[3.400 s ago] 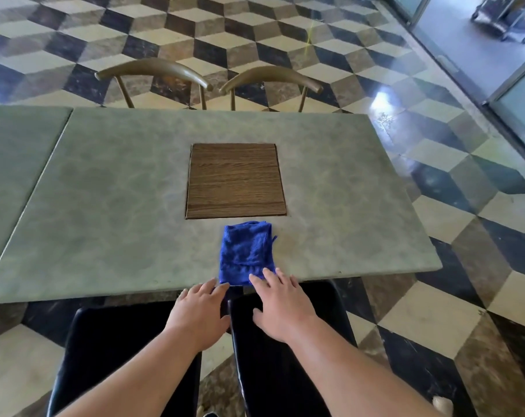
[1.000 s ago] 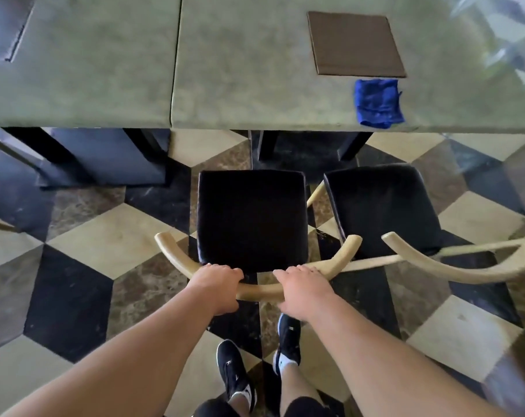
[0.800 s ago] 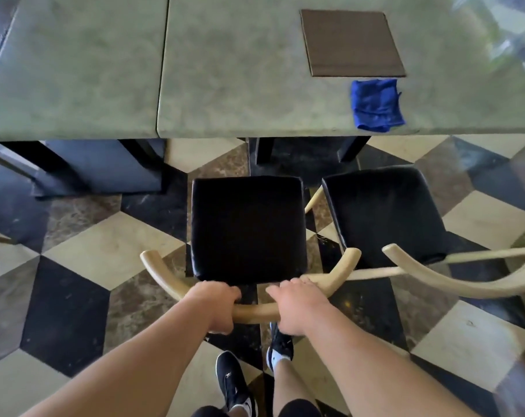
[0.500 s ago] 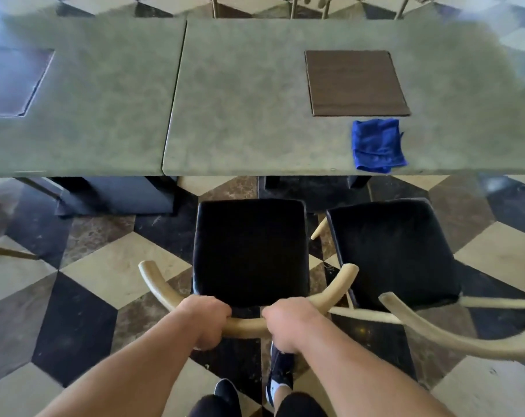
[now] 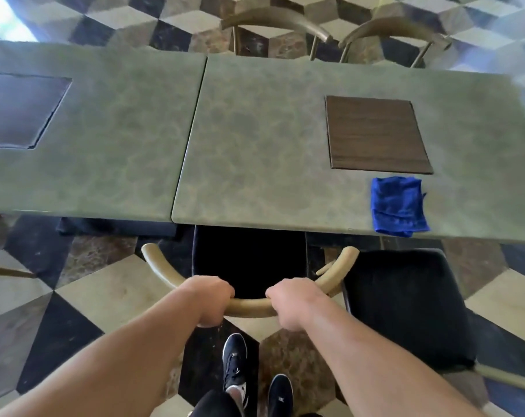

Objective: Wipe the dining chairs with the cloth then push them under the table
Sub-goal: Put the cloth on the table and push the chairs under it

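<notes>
Two hands, both wrapped around the curved wooden backrest rail (image 5: 249, 307) of the near dining chair (image 5: 249, 260). Left hand (image 5: 208, 299) grips the rail left of centre, right hand (image 5: 294, 307) right of centre, a short bare stretch of rail between them. Both forearms bare, reaching forward and slightly inward, knuckles up, fingers curled under the rail.

That chair's black seat sits partly under the near edge of the bench (image 5: 255, 152), front part hidden by the top. Second dining chair (image 5: 405, 308) just right of it, black seat wholly out from under the bench, its rail only partly in view at the lower right edge. Two more chairs (image 5: 333, 28) on the far side, only their curved backs showing over the top. Four chairs counted.

One blue cloth (image 5: 398, 206), folded, lies on the bench near its front edge, right of the hands, touching neither. One wooden square inlay (image 5: 375, 133) just behind the cloth. A second bench (image 5: 90, 130) butts against the left side, with its own dark inlay (image 5: 17, 109).

Two black sneakers (image 5: 235, 361) on the chequered tile floor (image 5: 84, 290) below the rail; small marks on them unreadable.
</notes>
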`<state>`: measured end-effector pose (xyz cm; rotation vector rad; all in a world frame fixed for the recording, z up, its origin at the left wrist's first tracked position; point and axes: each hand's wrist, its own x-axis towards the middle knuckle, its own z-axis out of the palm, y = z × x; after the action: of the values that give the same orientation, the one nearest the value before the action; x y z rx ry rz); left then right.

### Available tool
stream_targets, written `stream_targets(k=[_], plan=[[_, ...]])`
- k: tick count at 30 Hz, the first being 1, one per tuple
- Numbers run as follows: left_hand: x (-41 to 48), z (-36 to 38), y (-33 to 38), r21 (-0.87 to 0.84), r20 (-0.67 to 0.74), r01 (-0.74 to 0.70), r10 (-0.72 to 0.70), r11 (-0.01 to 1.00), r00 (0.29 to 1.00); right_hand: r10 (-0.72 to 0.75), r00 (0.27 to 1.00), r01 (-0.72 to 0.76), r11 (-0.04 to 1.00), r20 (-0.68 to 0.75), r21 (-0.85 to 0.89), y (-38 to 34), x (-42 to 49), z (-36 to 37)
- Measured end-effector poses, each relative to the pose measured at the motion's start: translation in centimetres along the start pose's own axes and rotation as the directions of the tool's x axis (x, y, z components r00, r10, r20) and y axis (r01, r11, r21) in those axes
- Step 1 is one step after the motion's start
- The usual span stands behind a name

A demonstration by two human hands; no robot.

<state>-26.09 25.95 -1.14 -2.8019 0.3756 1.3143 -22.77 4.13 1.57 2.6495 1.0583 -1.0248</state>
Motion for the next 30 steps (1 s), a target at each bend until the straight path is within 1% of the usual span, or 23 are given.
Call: stream_targets(k=[5,9,12,16,19,21,25,26,30], plan=[[4.2,-2.9,-2.8,0.053,-0.022,-0.039,0.041,0.998,0.999,0.053,0.998,-0.054,0.998,0.021,0.042,2.0,4.9,-1.5],[6.2,-1.7,-4.1,0.013,0.058,-0.036,0.035,0.999,0.998,0.018,0.998,-0.019,1.000,0.059,0.013,1.9,7.3,-0.2],[6.8,0.8,-4.4,0.011,0.074,-0.054,0.053,0.998,0.996,-0.001,0.997,0.000,1.000,0.082,0.002,0.9,7.8,1.9],[7.5,1.1,-4.4,-0.027,0.127,-0.066,0.069,0.997,0.990,0.004,0.995,-0.007,1.000,0.095,0.028,1.3,8.0,2.5],[7.5,0.7,-4.5,-0.070,0.161,-0.023,0.034,0.997,0.986,0.041,0.992,-0.050,0.996,0.118,0.076,1.0,7.9,1.9],[7.0,0.3,-4.0,-0.091,0.144,0.002,0.012,0.996,0.989,0.059,0.993,-0.070,0.991,0.099,0.115,0.7,7.5,1.4],[5.2,-1.5,-1.8,-0.228,0.005,0.035,-0.035,0.973,0.999,0.085,0.996,-0.086,0.985,0.015,0.149,0.9,5.2,0.8],[4.9,-2.1,-1.4,-0.233,-0.012,0.027,-0.030,0.972,0.999,0.092,0.996,-0.090,0.983,-0.008,0.161,1.1,4.7,0.8],[3.5,-4.8,2.0,-0.163,-0.086,-0.028,0.014,0.986,0.996,0.141,0.985,-0.121,0.975,-0.098,0.187,3.1,0.3,0.7]])
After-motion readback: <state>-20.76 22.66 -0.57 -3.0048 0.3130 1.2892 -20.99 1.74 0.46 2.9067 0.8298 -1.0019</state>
